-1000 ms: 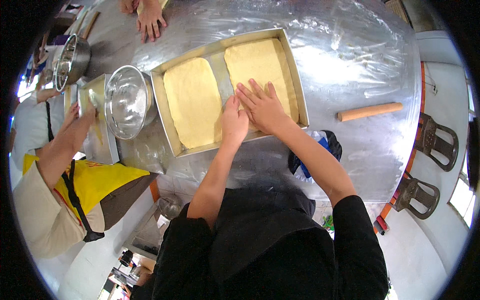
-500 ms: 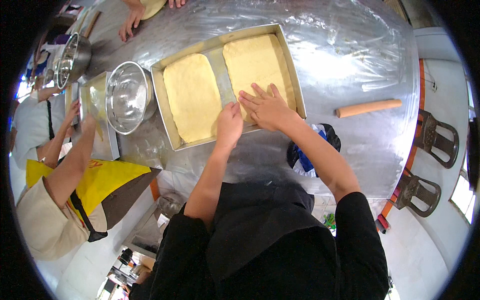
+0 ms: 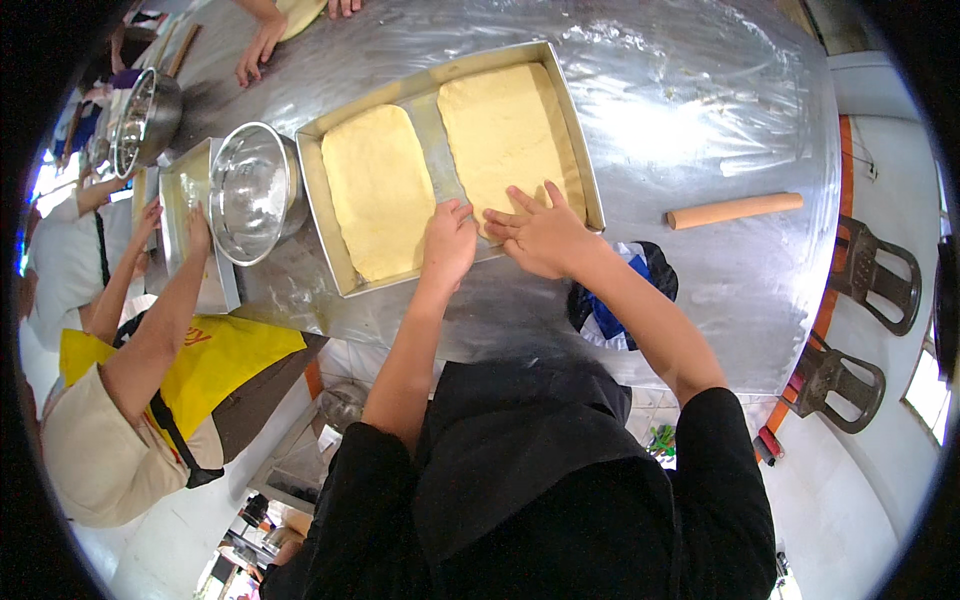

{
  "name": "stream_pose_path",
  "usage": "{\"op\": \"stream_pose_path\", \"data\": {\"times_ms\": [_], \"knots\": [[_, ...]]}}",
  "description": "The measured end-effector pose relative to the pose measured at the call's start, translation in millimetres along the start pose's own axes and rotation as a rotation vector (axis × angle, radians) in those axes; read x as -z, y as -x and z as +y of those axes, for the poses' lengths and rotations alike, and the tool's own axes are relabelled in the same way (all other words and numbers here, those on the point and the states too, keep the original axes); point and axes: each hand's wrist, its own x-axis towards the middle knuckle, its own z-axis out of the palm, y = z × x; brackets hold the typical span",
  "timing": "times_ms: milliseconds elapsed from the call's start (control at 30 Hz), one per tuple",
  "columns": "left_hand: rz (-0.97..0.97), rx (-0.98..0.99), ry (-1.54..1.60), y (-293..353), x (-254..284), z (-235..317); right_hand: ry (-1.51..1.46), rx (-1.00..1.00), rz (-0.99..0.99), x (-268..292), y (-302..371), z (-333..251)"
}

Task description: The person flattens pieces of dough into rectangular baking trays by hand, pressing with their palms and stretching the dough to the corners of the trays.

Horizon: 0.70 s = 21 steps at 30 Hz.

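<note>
A shallow rectangular metal baking pan (image 3: 436, 150) sits on the table in front of me. Two flat sheets of pale dough lie in it side by side, a left sheet (image 3: 378, 190) and a right sheet (image 3: 510, 125), with a bare strip of metal between them. My left hand (image 3: 450, 245) is closed over the pan's near wall, at the gap between the sheets. With fingers spread, my right hand (image 3: 545, 235) rests its fingertips on the near edge of the right dough sheet, its palm by the pan's near wall.
A steel bowl (image 3: 226, 195) stands left of the pan; a wooden rolling pin (image 3: 735, 211) lies to the right. A blue, black and white cloth bundle (image 3: 625, 300) is near my right forearm. At left, a co-worker in a yellow apron (image 3: 240, 350) handles another pan (image 3: 222, 280). Another person's hand (image 3: 262, 45) is across the table.
My right hand has drawn toward me along the right dough sheet to its near edge. The pan appears slightly farther left and up in view. The left co-worker's hand moved along their pan.
</note>
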Motion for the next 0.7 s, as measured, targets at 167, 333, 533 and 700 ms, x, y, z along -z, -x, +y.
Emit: {"op": "stream_pose_path", "data": {"times_ms": [167,333,533,700], "knots": [[0.028,-0.079,-0.200,4.5,10.4,11.1,0.021,0.074,-0.055,14.4,-5.9,13.9],[0.081,-0.172,-0.251,5.1,6.8,28.0,0.292,0.214,0.174,8.2,-7.9,41.7],[0.087,-0.068,-0.196,5.7,0.1,22.7,0.464,0.482,0.150,-5.6,-11.9,57.9],[-0.046,-0.135,-0.404,6.8,13.7,30.6,0.522,0.574,0.084,3.2,-12.8,55.5]]}}
